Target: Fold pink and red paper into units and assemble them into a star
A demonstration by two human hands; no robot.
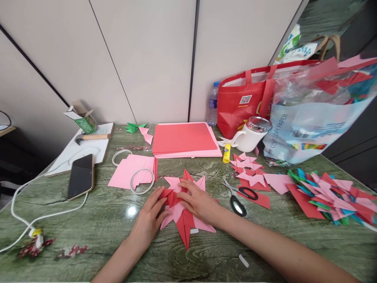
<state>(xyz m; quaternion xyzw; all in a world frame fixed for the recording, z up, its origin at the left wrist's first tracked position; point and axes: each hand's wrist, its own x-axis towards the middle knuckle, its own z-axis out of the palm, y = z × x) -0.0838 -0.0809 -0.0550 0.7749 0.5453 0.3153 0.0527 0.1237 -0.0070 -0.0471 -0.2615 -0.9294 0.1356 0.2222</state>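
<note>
A star-shaped piece of folded red and pink paper (pixel 184 210) lies flat on the green marbled table (pixel 118 243) in front of me. My left hand (pixel 151 218) rests on its left side, fingers stretched flat over a red point. My right hand (pixel 198 202) lies flat across its middle, fingers extended and pressing down on the folds. Neither hand grips anything.
Scissors (pixel 240 196) lie right of the star, then folded paper units (pixel 249 173) and a bigger colourful pile (pixel 330 196). Behind are a red sheet stack (pixel 184 137), a glue stick (pixel 226 152), a white mug (pixel 253 135) and bags (pixel 244 102). A phone (pixel 81 176), cable and pink sheets (pixel 132 171) sit left.
</note>
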